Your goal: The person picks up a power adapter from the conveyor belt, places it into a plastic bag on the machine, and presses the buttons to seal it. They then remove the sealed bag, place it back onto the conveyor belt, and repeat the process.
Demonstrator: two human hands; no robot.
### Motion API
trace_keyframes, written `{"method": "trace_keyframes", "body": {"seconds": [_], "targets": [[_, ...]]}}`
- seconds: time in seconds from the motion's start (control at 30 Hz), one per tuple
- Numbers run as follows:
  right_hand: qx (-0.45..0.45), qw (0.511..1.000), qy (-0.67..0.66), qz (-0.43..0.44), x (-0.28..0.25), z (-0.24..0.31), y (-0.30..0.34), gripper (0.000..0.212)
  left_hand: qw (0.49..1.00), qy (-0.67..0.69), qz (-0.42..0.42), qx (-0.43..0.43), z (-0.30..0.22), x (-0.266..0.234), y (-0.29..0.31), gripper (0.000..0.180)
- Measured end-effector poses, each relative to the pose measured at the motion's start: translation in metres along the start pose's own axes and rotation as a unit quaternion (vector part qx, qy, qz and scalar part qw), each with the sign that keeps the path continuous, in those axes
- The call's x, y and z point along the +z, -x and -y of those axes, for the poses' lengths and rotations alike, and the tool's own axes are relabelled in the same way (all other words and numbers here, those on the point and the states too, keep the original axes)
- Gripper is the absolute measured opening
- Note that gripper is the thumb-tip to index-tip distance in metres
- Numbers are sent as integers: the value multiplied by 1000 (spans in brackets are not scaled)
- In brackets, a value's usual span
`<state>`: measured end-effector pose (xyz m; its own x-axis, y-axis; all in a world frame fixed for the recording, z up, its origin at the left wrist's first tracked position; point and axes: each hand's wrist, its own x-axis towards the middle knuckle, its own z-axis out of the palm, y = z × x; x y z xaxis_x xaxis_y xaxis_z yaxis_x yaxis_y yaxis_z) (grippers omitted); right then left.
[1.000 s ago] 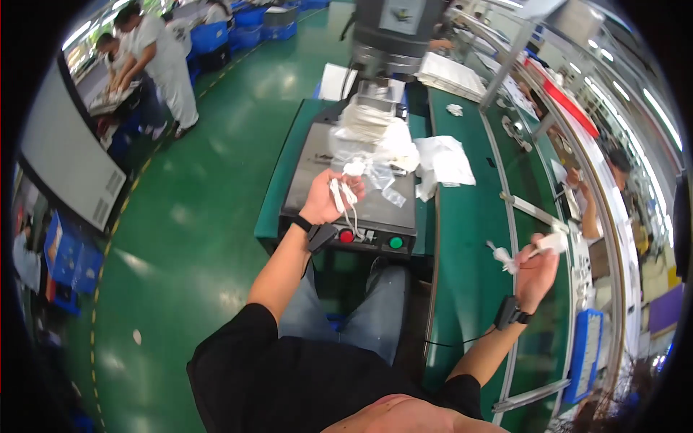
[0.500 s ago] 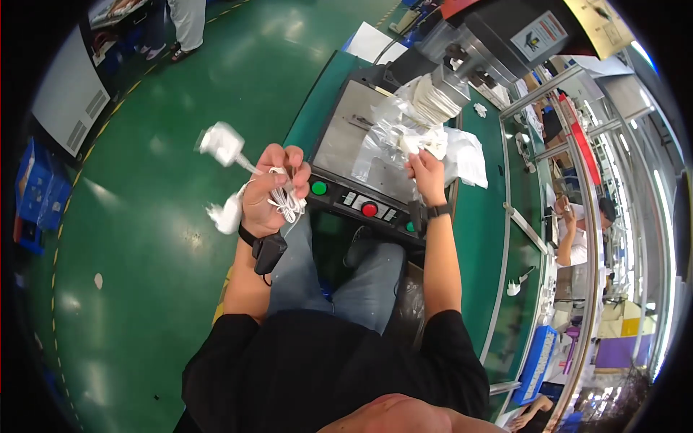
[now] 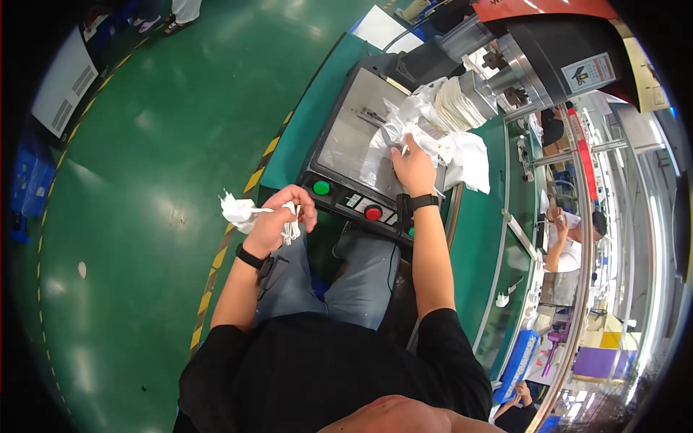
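We see the left hand (image 3: 271, 229) left of the middle of the frame, its fingers curled around a coiled white cord (image 3: 291, 229). The white plug adapter (image 3: 238, 211) sticks out to the left of that grip, over the green floor (image 3: 144, 238), its prongs pointing toward the upper left. The right hand (image 3: 416, 169), just above the middle of the frame, reaches in among the plastic packaging with bent fingers; we cannot tell whether they pinch anything, as the film and the hand hide the fingertips.

That packaging is a loose pile: clear plastic film (image 3: 381, 150) spreads over the machine's metal plate (image 3: 354, 133), and a white bag (image 3: 471, 162) lies to its right (what it contains, if anything, we cannot make out). Above the pile, a stack of thin white pieces (image 3: 456, 108) stands beside the press head at the upper right (image 3: 556, 65). Green and red buttons line the machine's front edge.

On the green tabletop (image 3: 473, 245) at the right, beyond a metal rail, we find another white plug (image 3: 503, 299). Lower down, toward the bottom right of the frame, sits a long blue tray (image 3: 511, 368) with pale contents too small to identify. At the left edge, a blue bin (image 3: 30, 180) stands in shadow, its contents unclear to us.
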<state>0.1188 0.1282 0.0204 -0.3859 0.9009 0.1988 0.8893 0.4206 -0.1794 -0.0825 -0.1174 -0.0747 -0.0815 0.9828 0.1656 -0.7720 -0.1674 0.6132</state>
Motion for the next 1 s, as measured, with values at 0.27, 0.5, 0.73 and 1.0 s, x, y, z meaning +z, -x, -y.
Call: {"method": "trace_keyframes", "body": {"seconds": [0.27, 0.5, 0.73, 1.0], "targets": [[-286, 940, -102, -155, -10, -70, 33, 41, 965, -256, -45, 16, 36, -25, -45, 30], [193, 819, -526, -122, 35, -93, 197, 32, 970, -239, -26, -26, 33, -21, -54, 25], [-16, 967, -245, -74, 46, -74, 189, 29, 965, -254, -61, 13, 38, -30, -43, 21], [-95, 924, -294, 224, -67, -30, 175, 42, 925, -376, -37, 32, 37, 7, -66, 13]]}}
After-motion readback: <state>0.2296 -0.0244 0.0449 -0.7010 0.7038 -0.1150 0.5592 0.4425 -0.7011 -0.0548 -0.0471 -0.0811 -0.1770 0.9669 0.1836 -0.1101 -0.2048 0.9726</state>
